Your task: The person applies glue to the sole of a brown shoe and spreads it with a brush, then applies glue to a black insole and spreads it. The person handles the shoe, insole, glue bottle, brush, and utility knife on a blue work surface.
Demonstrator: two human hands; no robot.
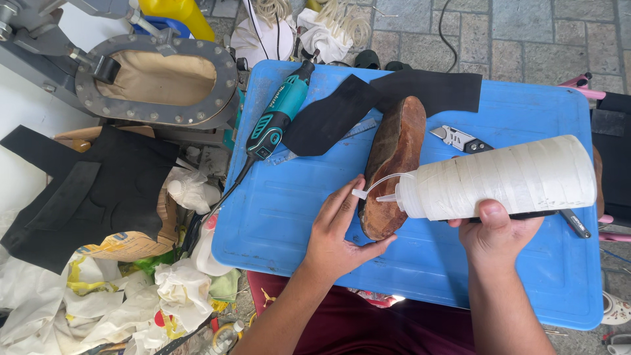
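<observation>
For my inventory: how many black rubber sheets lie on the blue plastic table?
2: a curved black rubber sheet beside the teal rotary tool, and a rectangular black rubber sheet behind the brown shoe sole.

The blue bench [276, 217] lies bare along its near edge and in the left part, below the teal rotary tool [279, 115]. Its far half is crowded: black rubber sheets [394, 95], a brown shoe sole [393, 164] and a folding utility knife [458, 139], with the white squeeze bottle [499, 179] lying across the right side.
</observation>
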